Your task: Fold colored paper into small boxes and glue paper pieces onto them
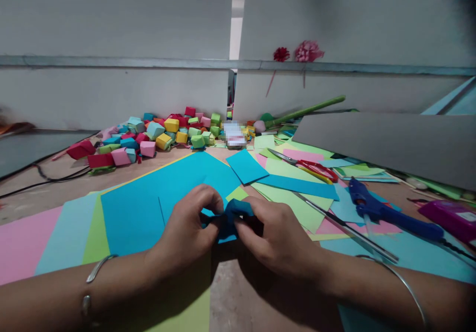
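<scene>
Between my two hands is a small piece of folded dark blue paper [238, 208], bent into a curved, partly boxy shape. My left hand [193, 218] pinches its left side between thumb and fingers. On the other side, my right hand [273, 233] grips the right end, with the thumb below and the fingers over the top. Part of the folded paper is hidden by my fingers. Beneath and behind it lie large blue sheets [130, 218]. A smaller blue rectangle [246, 166] and a blue strip [301, 186] rest just beyond my right hand.
Several small coloured paper boxes [148, 134] are heaped at the back left. To the right lie red-handled scissors [316, 168], a metal-edged cutter or blade [349, 228], a blue glue gun [394, 215] and a purple object [449, 218]. Paper flowers [308, 51] hang on the white board.
</scene>
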A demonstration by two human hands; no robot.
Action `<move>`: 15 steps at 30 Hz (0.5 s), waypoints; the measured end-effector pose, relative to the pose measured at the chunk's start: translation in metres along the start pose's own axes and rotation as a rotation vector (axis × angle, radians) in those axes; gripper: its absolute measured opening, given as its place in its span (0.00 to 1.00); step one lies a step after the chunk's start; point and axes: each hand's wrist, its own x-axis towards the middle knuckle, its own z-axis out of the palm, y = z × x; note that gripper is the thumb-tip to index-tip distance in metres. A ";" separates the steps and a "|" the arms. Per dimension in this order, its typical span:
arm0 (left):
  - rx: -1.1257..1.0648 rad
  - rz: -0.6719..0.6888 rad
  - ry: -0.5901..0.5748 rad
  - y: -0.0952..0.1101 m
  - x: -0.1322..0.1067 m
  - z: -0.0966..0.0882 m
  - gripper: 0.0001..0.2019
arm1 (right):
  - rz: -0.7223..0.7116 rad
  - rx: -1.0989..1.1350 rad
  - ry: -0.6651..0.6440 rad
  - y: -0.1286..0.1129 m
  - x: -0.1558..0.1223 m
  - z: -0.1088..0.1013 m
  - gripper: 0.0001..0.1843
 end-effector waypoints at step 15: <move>-0.250 -0.132 -0.090 0.001 0.001 0.003 0.05 | -0.044 -0.100 -0.017 0.010 0.004 -0.002 0.05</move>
